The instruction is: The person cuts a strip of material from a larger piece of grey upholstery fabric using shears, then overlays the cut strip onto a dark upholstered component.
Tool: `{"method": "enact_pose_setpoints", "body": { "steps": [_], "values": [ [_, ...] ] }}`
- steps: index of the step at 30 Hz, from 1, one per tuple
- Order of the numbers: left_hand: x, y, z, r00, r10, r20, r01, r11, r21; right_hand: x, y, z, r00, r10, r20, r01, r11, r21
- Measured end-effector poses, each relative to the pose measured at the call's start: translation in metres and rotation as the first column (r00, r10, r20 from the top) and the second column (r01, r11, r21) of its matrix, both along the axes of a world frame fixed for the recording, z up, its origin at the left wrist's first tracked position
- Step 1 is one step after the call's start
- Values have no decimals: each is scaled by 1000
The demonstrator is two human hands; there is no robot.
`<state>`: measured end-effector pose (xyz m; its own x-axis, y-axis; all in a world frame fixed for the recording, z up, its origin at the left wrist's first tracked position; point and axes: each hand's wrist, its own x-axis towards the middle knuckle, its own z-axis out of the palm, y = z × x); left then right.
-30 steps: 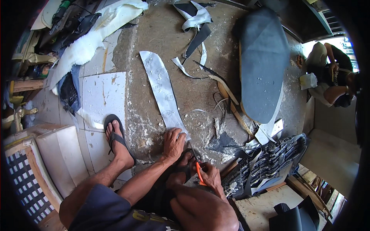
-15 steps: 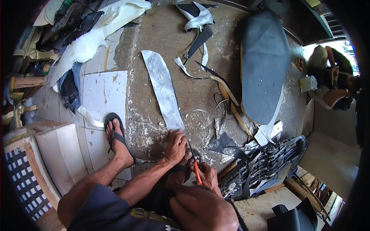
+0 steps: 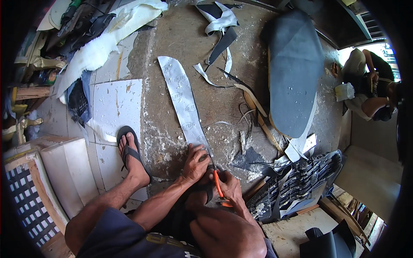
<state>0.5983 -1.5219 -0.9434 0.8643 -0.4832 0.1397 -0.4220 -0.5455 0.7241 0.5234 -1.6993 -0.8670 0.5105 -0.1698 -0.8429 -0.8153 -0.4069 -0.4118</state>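
A long strip of upholstery material (image 3: 183, 103), pale grey with faint print and one rounded far end, lies on the floor in front of me. My left hand (image 3: 195, 164) presses on its near end with the fingers bent over the edge, the strip between them. In my right hand (image 3: 229, 185) are orange-handled scissors (image 3: 218, 182), their handles spread apart and their blades toward the strip's right edge by my left fingers. The blade tips are hard to make out there. My sandalled right foot lies just under my hands, partly hidden.
A dark grey padded panel (image 3: 294, 73) lies at the far right, with offcuts (image 3: 221, 43) left of it. White padding (image 3: 112, 38) covers the left side. A torn black piece (image 3: 297, 185) sits near right. Another person (image 3: 370, 86) sits at the right edge.
The scissors' handles have spread wider, and my right hand has shifted slightly up. My left hand's fingers have curled a little on the strip, which stays almost in place.
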Motion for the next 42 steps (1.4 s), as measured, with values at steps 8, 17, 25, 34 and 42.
{"method": "enact_pose_setpoints", "body": {
  "steps": [8,17,25,34,42],
  "values": [
    [0,4,1,1000,-17,-1,17,1000,-1,11,3,11,1000,-20,-15,21,1000,17],
    [2,4,4,1000,-9,4,9,1000,14,2,7,-2,1000,-11,15,11,1000,-21],
    [1,4,4,1000,-16,6,16,1000,7,3,7,-1,1000,-11,3,11,1000,-11],
    [2,5,-1,1000,-1,6,1,1000,-5,4,9,-2,1000,-24,2,24,1000,5],
    [5,4,6,1000,-8,17,8,1000,4,1,7,-2,998,-28,51,27,999,19]
  ]
}}
